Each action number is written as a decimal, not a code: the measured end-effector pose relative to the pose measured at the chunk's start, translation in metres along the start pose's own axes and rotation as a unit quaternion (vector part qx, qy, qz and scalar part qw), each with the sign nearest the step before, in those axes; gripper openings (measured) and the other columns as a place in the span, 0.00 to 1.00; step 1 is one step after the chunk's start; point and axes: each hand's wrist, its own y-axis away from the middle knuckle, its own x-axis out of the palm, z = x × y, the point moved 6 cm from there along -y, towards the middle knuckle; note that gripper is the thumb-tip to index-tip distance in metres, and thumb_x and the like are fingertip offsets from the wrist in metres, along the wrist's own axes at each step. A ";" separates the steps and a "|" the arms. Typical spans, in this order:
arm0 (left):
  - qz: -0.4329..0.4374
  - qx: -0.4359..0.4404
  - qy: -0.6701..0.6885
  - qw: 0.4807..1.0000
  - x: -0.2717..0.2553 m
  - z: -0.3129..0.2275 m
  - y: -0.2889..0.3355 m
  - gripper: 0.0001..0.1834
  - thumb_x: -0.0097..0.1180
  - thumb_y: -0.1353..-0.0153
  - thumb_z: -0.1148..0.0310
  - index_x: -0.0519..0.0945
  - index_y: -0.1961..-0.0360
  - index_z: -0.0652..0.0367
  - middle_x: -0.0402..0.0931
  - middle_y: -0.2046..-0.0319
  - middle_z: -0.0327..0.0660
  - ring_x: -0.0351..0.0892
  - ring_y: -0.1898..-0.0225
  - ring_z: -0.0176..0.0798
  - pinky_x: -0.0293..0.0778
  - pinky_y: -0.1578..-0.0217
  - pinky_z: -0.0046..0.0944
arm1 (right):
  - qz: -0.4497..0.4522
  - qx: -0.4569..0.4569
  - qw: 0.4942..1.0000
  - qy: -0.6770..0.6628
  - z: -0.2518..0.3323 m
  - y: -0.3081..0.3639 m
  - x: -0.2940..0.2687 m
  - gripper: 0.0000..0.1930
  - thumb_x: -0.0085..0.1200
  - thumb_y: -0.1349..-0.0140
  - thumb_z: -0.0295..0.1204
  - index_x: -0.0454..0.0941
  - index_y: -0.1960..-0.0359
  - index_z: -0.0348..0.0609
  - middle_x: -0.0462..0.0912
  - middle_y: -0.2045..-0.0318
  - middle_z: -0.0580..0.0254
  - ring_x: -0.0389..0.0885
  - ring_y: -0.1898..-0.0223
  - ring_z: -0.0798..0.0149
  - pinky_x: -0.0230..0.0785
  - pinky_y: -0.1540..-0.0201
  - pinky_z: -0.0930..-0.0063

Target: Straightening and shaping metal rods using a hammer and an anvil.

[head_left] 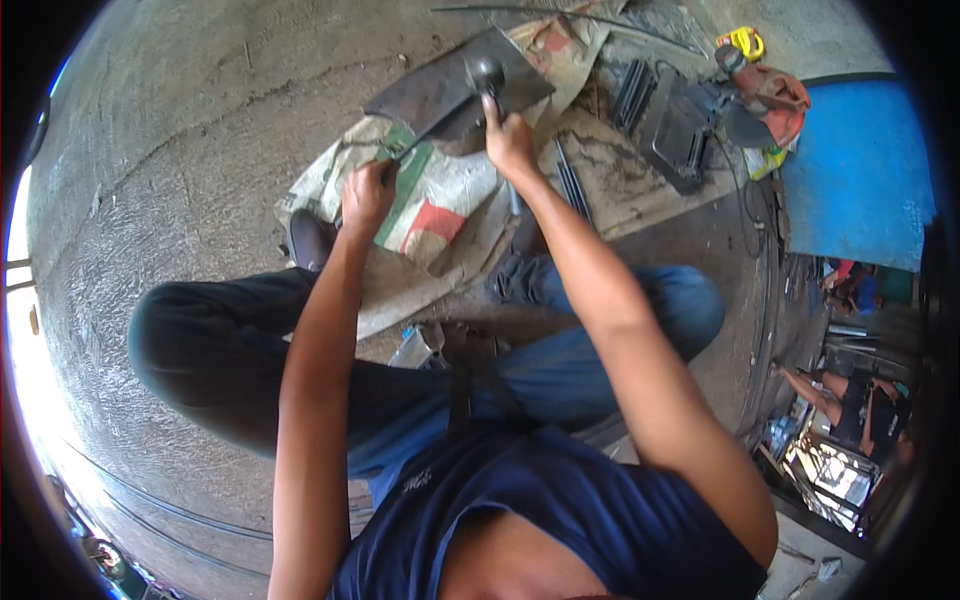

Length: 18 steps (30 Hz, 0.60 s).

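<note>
Ahead of my knees lies a curved dark metal sheet [420, 95], its front part resting on a printed woven sack [440, 185]. My left hand [368, 195] is closed on the near end of a thin dark metal rod [425, 137], which slants up across the sheet to the right. At the rod's far end a rounded dark metal head [484, 74], like a hammer's, stands over the sheet. My right hand [512, 145] is just below that head, one digit stretched up to it and the other fingers curled. What those fingers grip is hidden.
Right of the sheet lie dark metal bars [630, 95], a dark metal tool or case [680, 130] and an orange-and-black power tool [775, 105]. A yellow object [742, 42] lies behind them. A blue panel [855, 170] stands at right; another person [865, 405] sits below it.
</note>
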 end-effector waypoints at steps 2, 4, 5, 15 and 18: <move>0.007 0.003 0.018 1.000 -0.005 -0.005 0.004 0.09 0.59 0.41 0.65 0.85 0.65 0.58 0.80 0.69 0.53 0.80 0.66 0.60 0.74 0.64 0.52 | 0.017 0.116 0.993 0.003 -0.033 0.002 0.000 0.45 0.40 0.39 0.69 0.80 0.74 0.28 0.81 0.81 0.41 0.84 0.72 0.43 0.73 0.66 0.51; 0.000 -0.016 0.018 1.000 -0.011 -0.003 0.001 0.10 0.59 0.41 0.65 0.85 0.65 0.59 0.81 0.69 0.54 0.81 0.66 0.59 0.74 0.64 0.52 | 0.124 0.196 0.964 -0.130 -0.051 -0.002 0.012 0.37 0.41 0.38 0.68 0.71 0.80 0.41 0.71 0.88 0.62 0.69 0.90 0.66 0.64 0.85 0.68; -0.012 -0.034 0.027 0.999 -0.014 0.007 0.006 0.10 0.59 0.41 0.65 0.85 0.64 0.59 0.81 0.68 0.54 0.81 0.66 0.58 0.74 0.64 0.51 | 0.141 0.243 0.943 -0.180 -0.041 0.006 0.010 0.36 0.41 0.38 0.68 0.69 0.79 0.43 0.68 0.88 0.65 0.67 0.90 0.68 0.61 0.86 0.71; -0.016 -0.043 0.044 0.998 0.002 0.011 0.006 0.09 0.60 0.44 0.67 0.86 0.64 0.57 0.81 0.67 0.53 0.82 0.65 0.58 0.76 0.62 0.49 | 0.142 0.331 0.884 -0.298 -0.019 0.019 -0.016 0.33 0.40 0.36 0.67 0.67 0.77 0.48 0.66 0.87 0.70 0.61 0.91 0.74 0.56 0.87 0.76; -0.025 -0.044 0.026 0.998 -0.004 0.005 0.006 0.08 0.61 0.44 0.67 0.86 0.65 0.57 0.81 0.67 0.50 0.81 0.65 0.58 0.75 0.63 0.50 | 0.112 0.265 0.924 -0.251 -0.006 0.008 -0.022 0.32 0.41 0.35 0.65 0.69 0.78 0.46 0.67 0.88 0.70 0.65 0.90 0.73 0.59 0.87 0.75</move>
